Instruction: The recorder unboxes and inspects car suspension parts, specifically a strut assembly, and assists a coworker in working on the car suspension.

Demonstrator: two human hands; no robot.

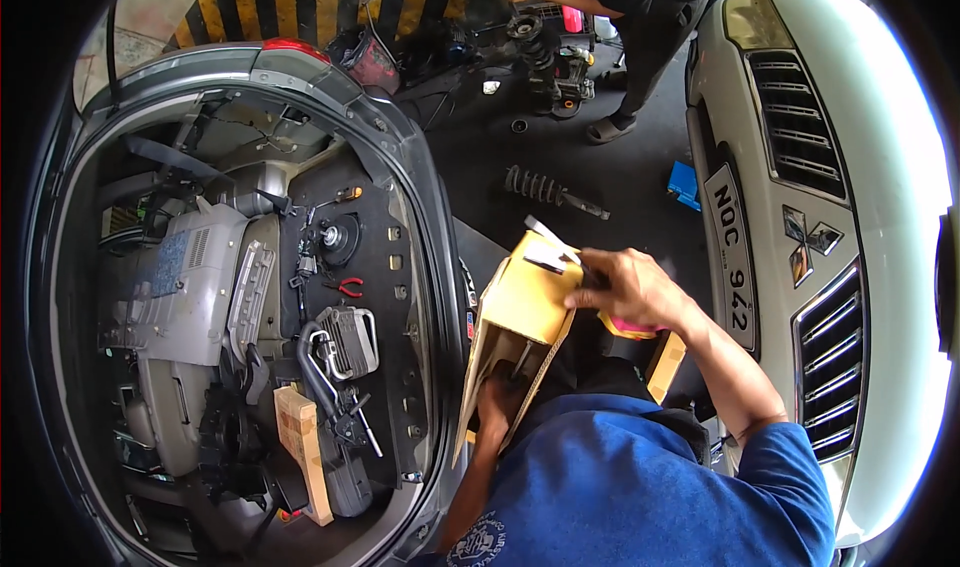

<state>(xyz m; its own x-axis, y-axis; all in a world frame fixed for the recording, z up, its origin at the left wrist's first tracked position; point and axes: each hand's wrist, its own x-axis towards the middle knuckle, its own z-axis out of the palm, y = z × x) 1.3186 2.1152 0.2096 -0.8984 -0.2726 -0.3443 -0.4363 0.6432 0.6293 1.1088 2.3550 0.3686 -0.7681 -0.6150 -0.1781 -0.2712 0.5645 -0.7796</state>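
Note:
A long yellow-brown cardboard box [545, 302] stands in front of me, tilted, with one long side open. My left hand [492, 407] reaches inside it, closed round a dark part in the shadow. A thin metal rod [523, 359] shows just past that hand. At the box's far end my right hand [635, 289] grips the edge, thumb and fingertips pressed to the cardboard. A white flap or strip [548, 239] sticks up there. Beneath my right wrist is a pink and yellow thing [630, 327], partly hidden.
To the left, an open car boot [385, 387] holds red pliers [350, 287], a finned metal cooler [350, 342] and a narrow carton [300, 437]. A coil spring [537, 184] and a blue box [684, 185] lie on the floor. A white car [830, 117] stands right; another person [650, 37] stands beyond.

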